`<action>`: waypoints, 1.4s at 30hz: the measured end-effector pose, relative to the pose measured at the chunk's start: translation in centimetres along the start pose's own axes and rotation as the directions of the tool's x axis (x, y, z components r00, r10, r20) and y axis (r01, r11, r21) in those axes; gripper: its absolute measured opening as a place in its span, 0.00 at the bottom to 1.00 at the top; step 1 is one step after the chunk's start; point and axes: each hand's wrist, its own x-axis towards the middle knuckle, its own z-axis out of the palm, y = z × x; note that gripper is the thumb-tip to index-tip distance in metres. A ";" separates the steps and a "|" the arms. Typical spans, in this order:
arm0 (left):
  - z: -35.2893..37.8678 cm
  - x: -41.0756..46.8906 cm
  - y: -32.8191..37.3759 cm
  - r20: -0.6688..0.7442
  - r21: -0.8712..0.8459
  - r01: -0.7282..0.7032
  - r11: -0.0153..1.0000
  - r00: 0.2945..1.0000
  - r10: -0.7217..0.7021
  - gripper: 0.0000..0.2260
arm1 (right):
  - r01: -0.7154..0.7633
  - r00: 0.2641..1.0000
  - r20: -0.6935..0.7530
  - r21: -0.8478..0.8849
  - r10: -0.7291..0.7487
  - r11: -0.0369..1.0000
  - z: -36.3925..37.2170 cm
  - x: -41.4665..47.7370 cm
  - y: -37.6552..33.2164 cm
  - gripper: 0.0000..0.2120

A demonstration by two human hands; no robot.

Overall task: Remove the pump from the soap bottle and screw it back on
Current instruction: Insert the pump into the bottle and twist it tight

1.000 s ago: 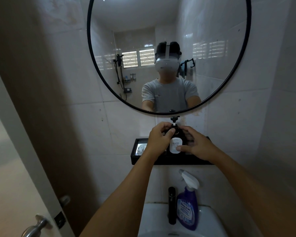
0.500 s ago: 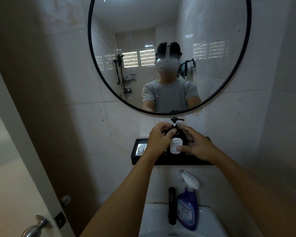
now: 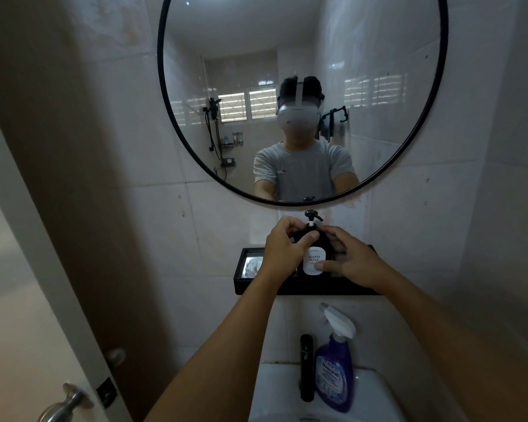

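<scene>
A dark soap bottle (image 3: pixel 314 259) with a white "HAND SOAP" label stands upright on a black wall shelf (image 3: pixel 311 287) below the mirror. Its black pump (image 3: pixel 312 215) sticks up on a white stem, nozzle pointing right. My left hand (image 3: pixel 284 248) pinches the collar at the bottle's neck with thumb and fingers. My right hand (image 3: pixel 349 260) wraps the bottle's right side, thumb across the label. Most of the bottle's body is hidden by both hands.
A round black-framed mirror (image 3: pixel 302 95) hangs just above the pump. Below the shelf stand a blue spray bottle (image 3: pixel 336 376) and a black tap (image 3: pixel 307 367) on the white sink (image 3: pixel 275 397). A door with a metal handle (image 3: pixel 64 403) is at the left.
The pump head has turned, its nozzle swinging from facing me round to the right. Both hands stay on the bottle, which has not left the shelf.
</scene>
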 end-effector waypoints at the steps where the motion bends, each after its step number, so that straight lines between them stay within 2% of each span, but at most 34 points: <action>1: 0.0 0.0 0.1 0.012 -0.001 0.005 1.000 1.000 -0.005 0.08 | -0.002 1.000 -0.001 -0.004 0.002 1.000 0.0 0.0 -0.1 0.38; 5: -0.3 -0.3 0.5 0.054 -0.060 0.054 0.997 0.997 -0.051 0.12 | -0.009 1.000 -0.008 -0.022 0.009 1.000 0.0 -0.1 -0.2 0.38; 11: -0.1 -0.1 0.0 0.008 -0.052 0.039 0.998 0.999 -0.039 0.19 | -0.003 1.000 0.002 -0.001 0.003 1.000 0.0 -0.1 -0.4 0.38; 15: 0.1 0.1 -0.2 0.000 -0.018 0.025 1.000 1.000 -0.025 0.14 | 0.006 1.000 -0.001 -0.011 -0.006 1.000 0.0 0.0 -0.1 0.38; 19: -0.1 0.1 0.2 0.014 -0.003 0.013 1.000 1.000 -0.013 0.05 | -0.001 1.000 -0.007 -0.003 0.001 1.000 -0.1 -0.1 -0.2 0.37; 22: -0.4 -0.1 0.3 0.046 -0.032 0.040 0.999 0.998 -0.039 0.10 | 0.001 1.000 -0.007 -0.005 -0.001 1.000 0.0 0.0 -0.2 0.37; 28: -0.1 0.0 -0.2 0.006 -0.034 0.021 0.999 1.000 -0.021 0.13 | -0.002 1.000 -0.004 0.002 0.002 1.000 0.0 -0.1 -0.3 0.38; 34: 0.0 0.1 0.0 0.010 -0.005 0.001 1.000 1.000 -0.001 0.07 | -0.002 1.000 -0.008 0.013 0.002 1.000 0.0 0.0 -0.2 0.37; 37: -0.2 -0.1 0.2 0.040 -0.032 0.027 0.999 0.999 -0.026 0.11 | -0.003 1.000 -0.009 0.015 0.003 1.000 0.0 0.0 -0.2 0.37; 42: -0.1 0.0 -0.3 -0.008 -0.047 0.016 0.999 1.000 -0.017 0.11 | -0.004 1.000 -0.004 0.009 0.004 1.000 0.0 0.1 -0.1 0.38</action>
